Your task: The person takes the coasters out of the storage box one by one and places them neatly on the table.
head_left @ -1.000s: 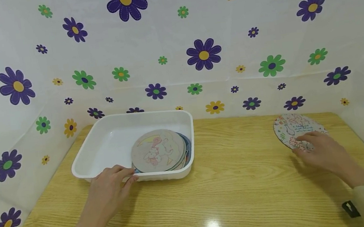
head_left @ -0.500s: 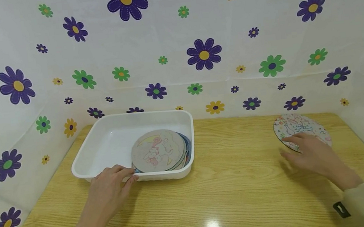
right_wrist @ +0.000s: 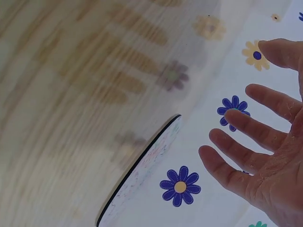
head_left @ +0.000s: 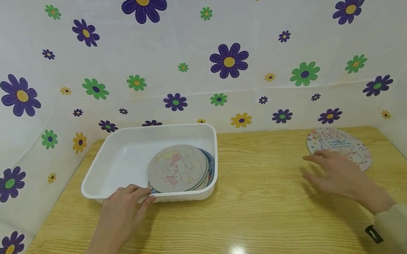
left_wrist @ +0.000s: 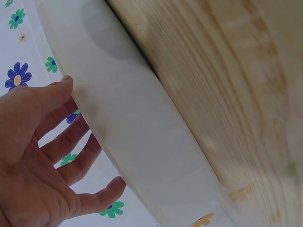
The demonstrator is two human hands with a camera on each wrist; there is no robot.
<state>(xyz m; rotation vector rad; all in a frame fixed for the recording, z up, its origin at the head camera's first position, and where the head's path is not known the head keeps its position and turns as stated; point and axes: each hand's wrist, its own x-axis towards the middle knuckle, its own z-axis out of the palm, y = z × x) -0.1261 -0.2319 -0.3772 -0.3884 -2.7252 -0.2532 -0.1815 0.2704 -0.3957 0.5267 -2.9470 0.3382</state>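
On the left of the table stands a white plastic tray (head_left: 117,162). My left hand (head_left: 122,209) holds its near rim, fingers over the edge and thumb on the outside; the left wrist view shows the fingertips (left_wrist: 115,187) at the rim. In the tray's right part lies a stack of round printed mats (head_left: 178,167), the top one pale with cartoon figures. On the right, a thin round floral mat (head_left: 337,141) with black edging (right_wrist: 137,163) lies on the table. My right hand (head_left: 341,176), fingers spread and holding nothing, hovers near it and hides its lower left part.
The wood-grain table (head_left: 257,204) stretches between the tray and the lone mat. White cloth with printed flowers (head_left: 178,41) rises behind the table and along both sides.
My right hand has let go of the floral mat and drawn back to the left. The mat stays on the table. My left hand and the tray have not moved.
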